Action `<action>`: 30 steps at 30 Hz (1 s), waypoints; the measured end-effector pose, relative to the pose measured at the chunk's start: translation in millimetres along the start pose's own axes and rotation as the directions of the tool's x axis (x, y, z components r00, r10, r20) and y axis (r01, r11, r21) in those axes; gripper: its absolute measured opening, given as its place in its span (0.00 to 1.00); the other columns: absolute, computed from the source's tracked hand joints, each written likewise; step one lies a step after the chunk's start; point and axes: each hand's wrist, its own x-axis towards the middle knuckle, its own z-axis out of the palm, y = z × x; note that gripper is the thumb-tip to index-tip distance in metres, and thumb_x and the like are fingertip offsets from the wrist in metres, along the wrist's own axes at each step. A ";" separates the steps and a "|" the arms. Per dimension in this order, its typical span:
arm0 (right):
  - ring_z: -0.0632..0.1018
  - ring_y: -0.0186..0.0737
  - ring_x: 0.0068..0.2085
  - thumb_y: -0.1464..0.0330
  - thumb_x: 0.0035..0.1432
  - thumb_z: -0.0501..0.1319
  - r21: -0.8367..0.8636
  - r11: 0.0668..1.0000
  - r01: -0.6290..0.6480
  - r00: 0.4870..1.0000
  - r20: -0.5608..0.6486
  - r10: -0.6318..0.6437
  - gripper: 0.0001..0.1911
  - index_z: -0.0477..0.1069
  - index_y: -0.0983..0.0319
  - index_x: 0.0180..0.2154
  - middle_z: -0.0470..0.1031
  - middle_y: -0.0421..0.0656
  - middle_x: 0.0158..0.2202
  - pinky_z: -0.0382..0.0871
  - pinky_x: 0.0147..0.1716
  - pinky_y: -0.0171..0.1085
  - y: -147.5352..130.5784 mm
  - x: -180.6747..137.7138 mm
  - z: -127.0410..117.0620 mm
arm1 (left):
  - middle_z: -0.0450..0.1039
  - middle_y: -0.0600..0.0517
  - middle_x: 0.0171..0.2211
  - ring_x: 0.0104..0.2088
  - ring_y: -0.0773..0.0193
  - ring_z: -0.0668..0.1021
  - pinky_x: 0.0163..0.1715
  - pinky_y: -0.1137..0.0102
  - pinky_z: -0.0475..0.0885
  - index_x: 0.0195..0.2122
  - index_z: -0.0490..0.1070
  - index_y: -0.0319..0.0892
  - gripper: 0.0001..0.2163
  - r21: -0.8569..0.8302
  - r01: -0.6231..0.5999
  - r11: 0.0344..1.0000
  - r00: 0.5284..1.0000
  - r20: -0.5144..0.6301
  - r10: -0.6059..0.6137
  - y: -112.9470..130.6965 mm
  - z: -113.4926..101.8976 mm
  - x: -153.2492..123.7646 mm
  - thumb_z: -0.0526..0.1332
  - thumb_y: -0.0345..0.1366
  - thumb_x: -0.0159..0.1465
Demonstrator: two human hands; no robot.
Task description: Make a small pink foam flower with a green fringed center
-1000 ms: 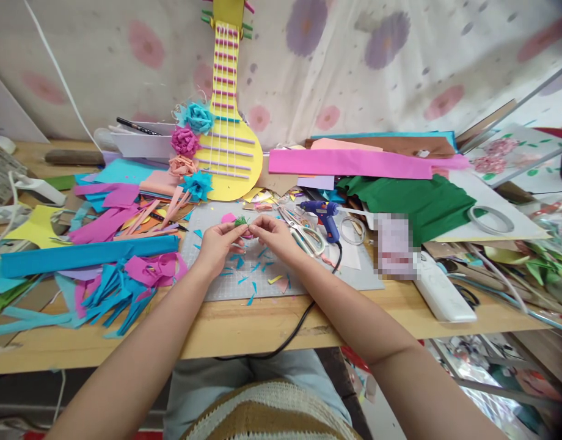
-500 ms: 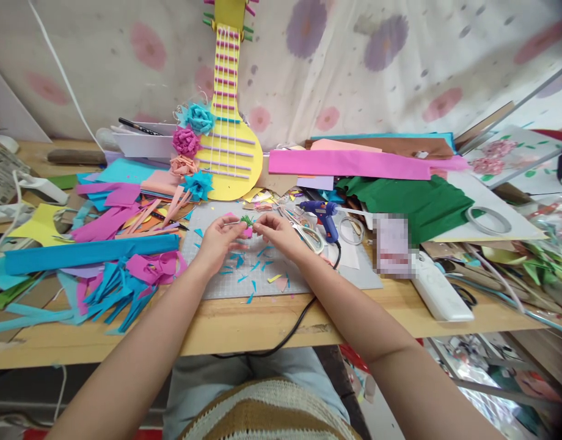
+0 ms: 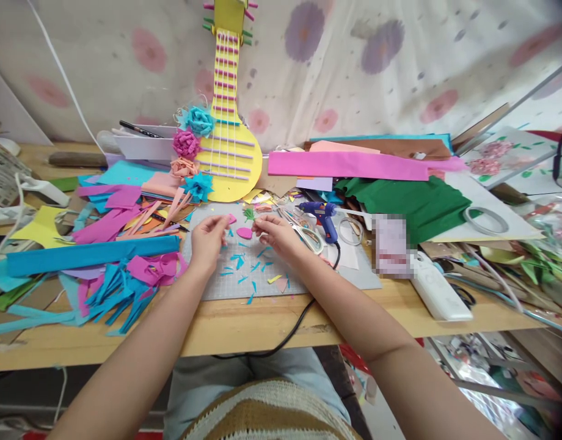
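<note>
My right hand is closed in a pinch on a small green fringed paper piece, which sticks out past the fingertips. My left hand has its thumb and finger closed at a pink paper petal, a little to the left of the green piece. Between the two hands, a second pink petal appears on the grey cutting mat. Thin blue paper scraps are scattered on the mat below my hands.
A blue glue gun and scissors lie right of my hands. Behind stands a yellow paper lute with paper flowers. Coloured paper strips crowd the left; green crepe paper and a white power strip are at right.
My left hand has moved left, off the green piece, to the pink petal. The green piece stays with my right hand, and the petal between the hands shows more fully.
</note>
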 end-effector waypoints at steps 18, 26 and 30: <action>0.63 0.23 0.19 0.70 0.42 0.66 0.258 0.916 -0.308 0.943 0.210 0.258 0.10 0.65 0.64 0.27 0.64 0.34 0.18 0.52 0.15 0.24 -1.9 -3.1 7.2 | 0.54 0.61 0.16 0.14 0.80 0.53 0.11 0.81 0.47 0.30 0.75 0.36 0.17 -0.166 0.269 0.949 0.915 0.352 -0.198 -0.8 14.0 -17.7 0.69 0.44 0.45; 0.62 0.23 0.19 0.71 0.44 0.66 0.240 0.900 -0.365 0.909 0.303 0.288 0.10 0.65 0.65 0.27 0.63 0.34 0.18 0.51 0.15 0.23 -4.6 -4.3 4.1 | 0.59 0.59 0.17 0.14 0.81 0.55 0.10 0.82 0.49 0.29 0.75 0.35 0.14 -0.192 0.257 0.947 0.926 0.329 -0.185 -1.4 13.2 -16.1 0.69 0.40 0.45; 0.61 0.22 0.19 0.69 0.45 0.65 0.230 0.894 -0.384 0.892 0.343 0.294 0.09 0.65 0.66 0.27 0.63 0.34 0.19 0.52 0.15 0.23 -3.5 -5.2 4.5 | 0.62 0.58 0.17 0.14 0.81 0.57 0.10 0.82 0.49 0.28 0.75 0.35 0.14 -0.218 0.309 0.926 0.907 0.361 -0.218 -0.8 12.8 -14.9 0.70 0.39 0.43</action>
